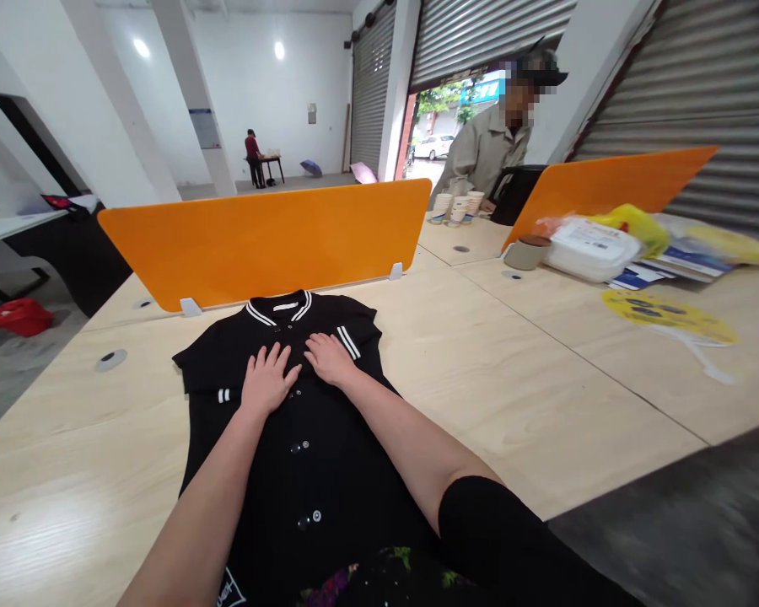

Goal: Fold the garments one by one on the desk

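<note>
A black jacket (347, 447) with white stripes at its collar and cuffs lies front up on the light wooden table, its collar toward the orange divider. Its sleeves are folded across the chest. My left hand (269, 377) rests flat on the chest near the left striped cuff, fingers spread. Beside it my right hand (330, 357) lies flat near the other striped cuff, fingers stretched out. Neither hand grips the cloth. Snap buttons run down the jacket's middle, and its lower end is partly hidden by my body and forearms.
An orange divider (278, 244) stands behind the collar. To the right are paper cups (459, 209), a tape roll (527, 252), a white plastic container (591, 248) and a yellow fan (667, 316). A person (490, 143) in a beige shirt stands across the table.
</note>
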A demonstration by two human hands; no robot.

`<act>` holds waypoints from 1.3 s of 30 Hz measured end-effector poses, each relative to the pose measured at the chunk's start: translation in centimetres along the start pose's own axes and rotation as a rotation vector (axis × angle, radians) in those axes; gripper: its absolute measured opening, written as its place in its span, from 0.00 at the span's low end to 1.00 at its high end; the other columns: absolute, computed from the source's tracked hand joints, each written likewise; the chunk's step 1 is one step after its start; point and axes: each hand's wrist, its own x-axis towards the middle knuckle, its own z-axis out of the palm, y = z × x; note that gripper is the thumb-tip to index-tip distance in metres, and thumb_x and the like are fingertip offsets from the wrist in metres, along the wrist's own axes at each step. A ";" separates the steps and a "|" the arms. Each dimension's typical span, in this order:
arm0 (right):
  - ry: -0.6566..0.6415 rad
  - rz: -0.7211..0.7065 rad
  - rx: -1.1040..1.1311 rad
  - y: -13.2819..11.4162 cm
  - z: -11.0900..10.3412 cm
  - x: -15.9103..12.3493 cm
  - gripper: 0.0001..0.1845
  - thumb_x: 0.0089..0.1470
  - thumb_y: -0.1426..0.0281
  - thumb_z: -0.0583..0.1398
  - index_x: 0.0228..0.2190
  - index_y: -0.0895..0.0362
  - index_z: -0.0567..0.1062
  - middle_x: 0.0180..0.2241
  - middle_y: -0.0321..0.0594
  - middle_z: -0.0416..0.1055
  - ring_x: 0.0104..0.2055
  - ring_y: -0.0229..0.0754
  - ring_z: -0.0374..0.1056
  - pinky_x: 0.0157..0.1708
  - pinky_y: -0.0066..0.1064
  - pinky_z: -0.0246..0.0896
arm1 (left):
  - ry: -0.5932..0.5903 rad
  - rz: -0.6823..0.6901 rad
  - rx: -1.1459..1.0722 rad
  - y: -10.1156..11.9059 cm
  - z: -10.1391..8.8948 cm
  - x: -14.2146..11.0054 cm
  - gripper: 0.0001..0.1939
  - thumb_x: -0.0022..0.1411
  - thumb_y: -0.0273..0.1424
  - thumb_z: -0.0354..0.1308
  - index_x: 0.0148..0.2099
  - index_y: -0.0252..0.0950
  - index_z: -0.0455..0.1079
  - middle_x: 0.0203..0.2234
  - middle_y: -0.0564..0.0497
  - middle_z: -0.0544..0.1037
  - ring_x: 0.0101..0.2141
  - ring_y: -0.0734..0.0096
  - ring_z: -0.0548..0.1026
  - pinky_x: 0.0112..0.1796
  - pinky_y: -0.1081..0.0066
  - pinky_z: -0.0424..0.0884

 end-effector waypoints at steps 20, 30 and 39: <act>-0.005 0.068 -0.160 2.0 0.5 -0.3 0.25 0.65 0.58 0.45 0.60 0.48 0.62 0.64 0.39 0.55 0.66 0.53 0.45 0.61 0.59 0.39 | -0.047 0.083 0.003 0.1 -0.7 -0.7 0.32 0.66 0.51 0.39 0.68 0.45 0.52 0.66 0.46 0.56 0.64 0.45 0.52 0.59 0.45 0.49; 0.028 0.063 -0.170 2.1 0.6 -0.5 0.24 0.65 0.59 0.45 0.59 0.49 0.64 0.63 0.39 0.57 0.65 0.53 0.47 0.61 0.56 0.41 | -0.105 -0.054 0.075 -3.3 -2.9 -8.6 0.30 0.68 0.45 0.39 0.67 0.40 0.53 0.66 0.47 0.53 0.65 0.50 0.48 0.60 0.44 0.47; -0.121 -0.032 -0.036 1.5 -3.1 -3.5 0.28 0.66 0.57 0.45 0.63 0.52 0.57 0.67 0.43 0.44 0.69 0.51 0.35 0.62 0.60 0.34 | -0.098 0.042 0.003 -2.0 -5.4 -22.0 0.26 0.68 0.40 0.42 0.65 0.41 0.58 0.64 0.47 0.58 0.64 0.56 0.55 0.60 0.49 0.53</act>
